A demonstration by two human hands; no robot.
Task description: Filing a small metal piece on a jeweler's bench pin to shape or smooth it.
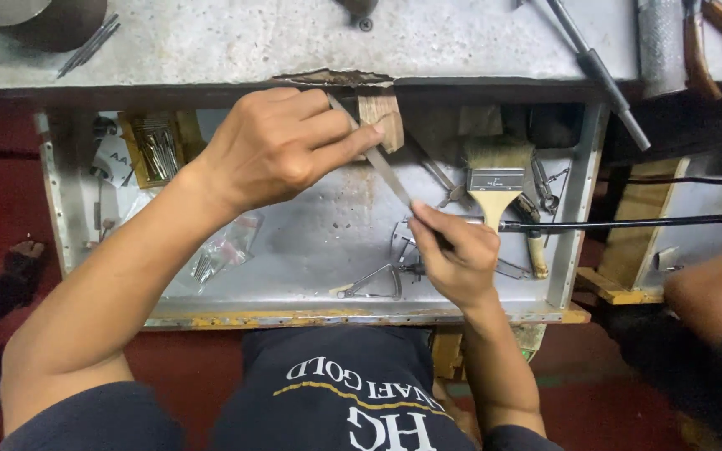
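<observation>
My left hand [282, 146] is up at the front edge of the grey metal bench [294, 42], its index finger pressing on the far end of a thin flat metal file [382, 167]. My right hand [457, 250] grips the near handle end of the same file. The file slants from a wooden peg [382, 117] fixed under the bench edge down toward me. Whether a small piece is pinched under the left fingers is hidden.
An open metal drawer [319, 242] lies below my hands with a flat paintbrush [495, 179], a box of thin rods [156, 150], plastic bags [223, 250], wire tools and tweezers. Pliers [716, 38] and a metal rod [599, 71] lie on the bench. Another person's arm [712, 292] is at right.
</observation>
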